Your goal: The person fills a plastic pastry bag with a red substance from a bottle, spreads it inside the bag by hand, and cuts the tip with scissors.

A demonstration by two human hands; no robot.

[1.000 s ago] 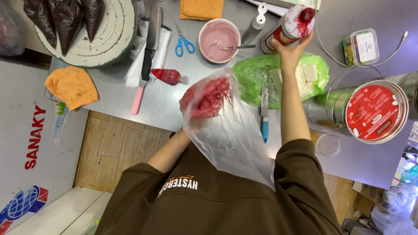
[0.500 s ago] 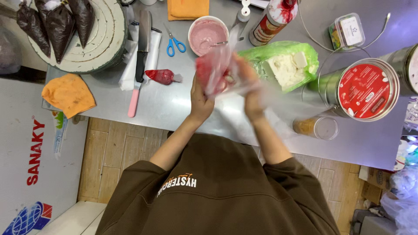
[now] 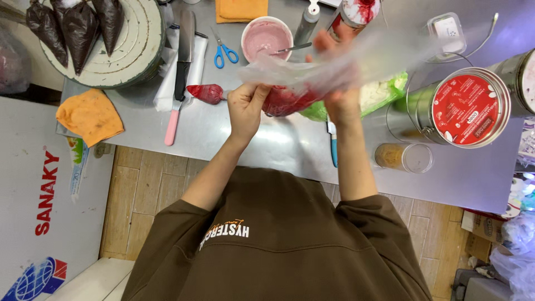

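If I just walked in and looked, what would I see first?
Most likely the clear plastic bag with red filling, held above the grey counter by the left hand and the right hand. Next, the big tin with a bright red lid on the right, and the dark piping bags on the round white board at the top left.

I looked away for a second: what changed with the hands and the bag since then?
The right hand left the red-smeared bottle and came back to the clear plastic bag, which both hands now grip and stretch. The left hand holds its red-filled end. The pink bowl, scissors and knife stayed put.
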